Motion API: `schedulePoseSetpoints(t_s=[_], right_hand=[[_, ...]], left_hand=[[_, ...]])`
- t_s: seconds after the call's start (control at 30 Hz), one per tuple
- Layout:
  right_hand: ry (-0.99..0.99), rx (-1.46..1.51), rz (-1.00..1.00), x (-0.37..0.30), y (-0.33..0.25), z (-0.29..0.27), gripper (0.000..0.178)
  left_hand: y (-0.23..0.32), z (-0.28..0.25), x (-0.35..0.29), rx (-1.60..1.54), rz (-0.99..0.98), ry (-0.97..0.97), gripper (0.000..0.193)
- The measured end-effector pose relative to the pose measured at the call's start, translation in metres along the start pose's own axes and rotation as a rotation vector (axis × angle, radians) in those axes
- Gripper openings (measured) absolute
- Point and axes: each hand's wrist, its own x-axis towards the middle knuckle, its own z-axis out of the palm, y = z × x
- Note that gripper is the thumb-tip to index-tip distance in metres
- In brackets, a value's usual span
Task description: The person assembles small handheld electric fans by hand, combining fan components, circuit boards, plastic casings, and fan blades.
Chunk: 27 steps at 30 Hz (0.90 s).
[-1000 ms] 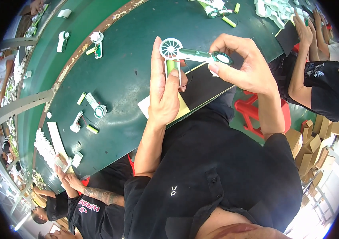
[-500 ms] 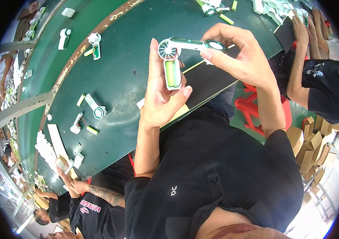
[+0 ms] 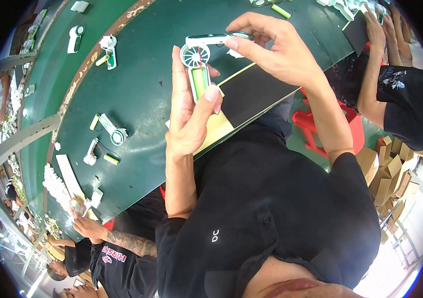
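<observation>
My left hand (image 3: 189, 121) grips the lower half of a small white handheld fan (image 3: 192, 79), its thumb pressed over the handle. A yellow-green battery (image 3: 200, 79) lies in that handle. Above it sits a round, spoked fan wheel (image 3: 194, 56). My right hand (image 3: 283, 57) pinches the fan's other casing half (image 3: 207, 39), white with a dark green face, by its round end. This half is held crosswise, its far end just above the wheel. A thin red wire shows in front of the wheel. Fingers hide part of both pieces.
Opened fans with loose batteries lie on the green table (image 3: 142, 104), one near a battery (image 3: 111, 159). A black pad (image 3: 251, 94) and yellow sheet (image 3: 216, 130) lie at the near edge. A red stool (image 3: 353, 126) stands right. Co-workers sit on both sides.
Both hands have shifted left and slightly up in the picture with the fan pieces. The casing half now shows more edge-on, and my left thumb has moved onto the battery handle.
</observation>
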Motion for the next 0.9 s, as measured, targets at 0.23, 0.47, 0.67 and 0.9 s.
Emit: schedulePoseSetpoints(t_s=[0.23,0.47,0.67,0.9], right_hand=[[0.045,-0.127,-0.062,0.004,-0.001,0.003,0.039],[0.05,-0.166,-0.033,0.006,0.014,0.01,0.038],[0.119,-0.312,-0.203,-0.019,0.016,0.015,0.039],[-0.381,-0.442,-0.266,-0.07,0.029,0.051,0.045]], left_hand=[[-0.005,-0.001,0.0,0.003,-0.033,0.019,0.079],[-0.012,0.001,0.0,-0.054,-0.044,0.049,0.079],[-0.015,-0.017,-0.003,-0.186,0.024,0.228,0.064],[-0.032,-0.025,-0.01,-0.12,0.012,0.258,0.065]])
